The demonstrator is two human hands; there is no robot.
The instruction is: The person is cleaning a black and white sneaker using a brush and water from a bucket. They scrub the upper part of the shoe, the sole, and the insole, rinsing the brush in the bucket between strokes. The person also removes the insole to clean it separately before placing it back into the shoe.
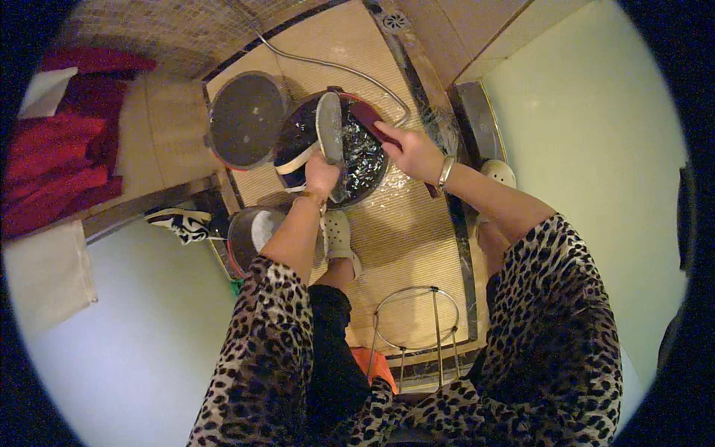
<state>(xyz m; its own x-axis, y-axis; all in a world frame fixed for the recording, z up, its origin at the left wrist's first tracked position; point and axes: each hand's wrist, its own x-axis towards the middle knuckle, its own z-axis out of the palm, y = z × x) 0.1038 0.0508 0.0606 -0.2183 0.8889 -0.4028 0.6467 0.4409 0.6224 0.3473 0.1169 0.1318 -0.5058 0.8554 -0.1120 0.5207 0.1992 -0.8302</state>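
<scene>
My left hand (322, 176) grips a pale-soled shoe (329, 125), held on edge over a dark round basin (366, 179) of water. Beside that hand, a dark shoe with a white sole edge (299, 159) lies at the basin's left side; whether my fingers also touch it I cannot tell. My right hand (410, 151) holds a dark red flat-backed object (368, 118), perhaps a brush, at the basin's upper right. Its underside is hidden. The water is rippled and glinting.
A second round basin (248, 120) stands at the upper left, a third (240, 237) by my left forearm. A metal hose (335, 65) curves behind the basin. A black-and-white sneaker (181, 223) lies left, a wire stand (418, 288) nearer me. A floor drain (395, 21) lies beyond.
</scene>
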